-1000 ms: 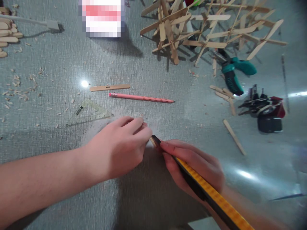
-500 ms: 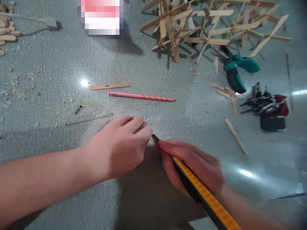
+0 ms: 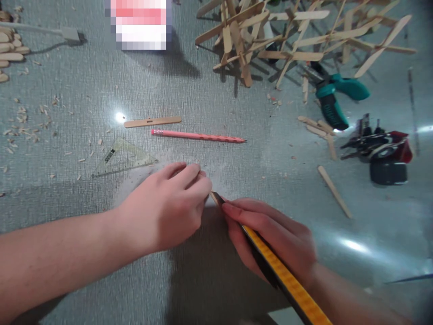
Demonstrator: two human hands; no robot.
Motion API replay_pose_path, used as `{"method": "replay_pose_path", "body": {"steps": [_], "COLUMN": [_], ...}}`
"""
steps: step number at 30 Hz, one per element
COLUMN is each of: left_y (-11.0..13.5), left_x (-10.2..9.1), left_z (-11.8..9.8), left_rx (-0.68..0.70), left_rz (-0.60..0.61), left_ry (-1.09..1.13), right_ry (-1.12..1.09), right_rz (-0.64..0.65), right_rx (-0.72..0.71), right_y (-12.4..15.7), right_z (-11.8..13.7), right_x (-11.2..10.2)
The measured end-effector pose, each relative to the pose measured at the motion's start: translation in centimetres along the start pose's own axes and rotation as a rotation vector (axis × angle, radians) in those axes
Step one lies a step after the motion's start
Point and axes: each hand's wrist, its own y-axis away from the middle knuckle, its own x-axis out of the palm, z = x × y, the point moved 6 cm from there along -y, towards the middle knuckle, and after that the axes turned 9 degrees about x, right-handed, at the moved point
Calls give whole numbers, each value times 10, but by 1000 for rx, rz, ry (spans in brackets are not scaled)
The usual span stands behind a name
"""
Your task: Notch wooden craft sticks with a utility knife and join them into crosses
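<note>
yellow utility knife clamped in right hand grip, tip set at wooden stick, stick pinned under closed left hand grip, near side of pink pencil, on worktop

I count 2 hands: left hand, right hand. 1 utility knife. 1 pink pencil. 1 set square. 1 notched stick. 1 teal pliers. 1 stick lattice. 1 key bunch.

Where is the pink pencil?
In the head view, the pink pencil lies on the grey mat near the middle, just beyond the left hand, close beside a notched wooden stick.
</note>
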Motion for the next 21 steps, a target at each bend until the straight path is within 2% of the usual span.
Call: {"method": "replay_pose_path", "body": {"steps": [12, 21], "left_y": [1, 1], "left_x": [-1, -1], "left_z": [0, -1], "left_rx": [3, 21], "left_rz": [-28, 2], "left_ry": [10, -12], "right_ry": [-26, -60], "right_rz": [-18, -47], "right_rx": [11, 49], "right_y": [2, 7], "right_z": [-2, -8], "right_x": [0, 0]}}
